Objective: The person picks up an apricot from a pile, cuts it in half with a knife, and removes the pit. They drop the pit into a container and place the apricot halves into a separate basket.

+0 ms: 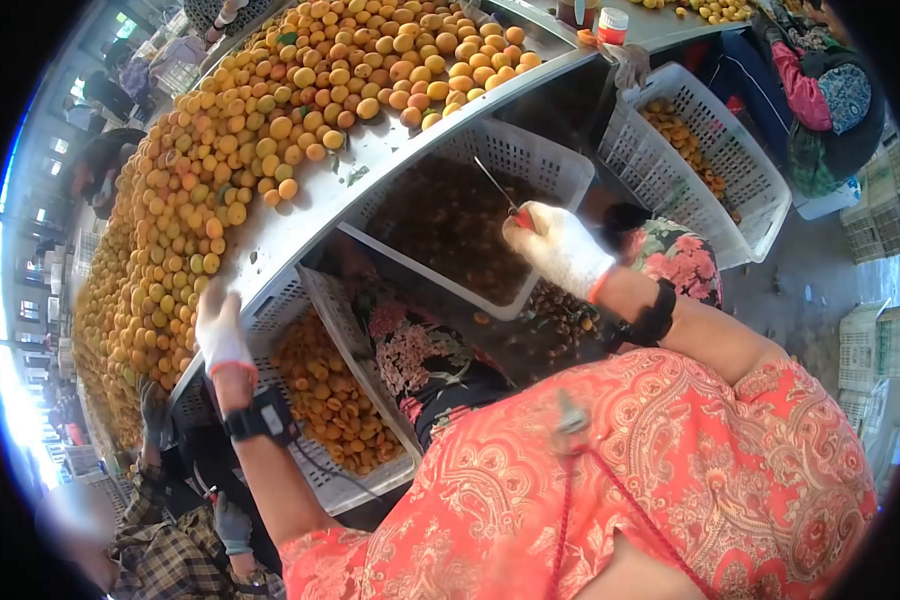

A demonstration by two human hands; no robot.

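Note:
My right hand (555, 245), in a white glove, is closed around the red handle of a knife (495, 185). Its thin blade points up and left over a white crate (560, 165) filled with dark brown pits. My left hand (222, 335), gloved too, reaches the metal table's edge at the near side of a large heap of whole apricots (300, 95). Its fingers are stretched toward the fruit, slightly blurred, and I see nothing held in them. Below that hand, a crate (345, 320) holds split apricot halves (330, 400).
Another crate (760, 215) with apricot halves stands at the right. A red-and-white jar (612, 26) sits on the table (270, 245). Co-workers sit close by: one gloved hand (233, 525) at lower left holds a knife, and a person in pink sleeves (800, 90) is at upper right.

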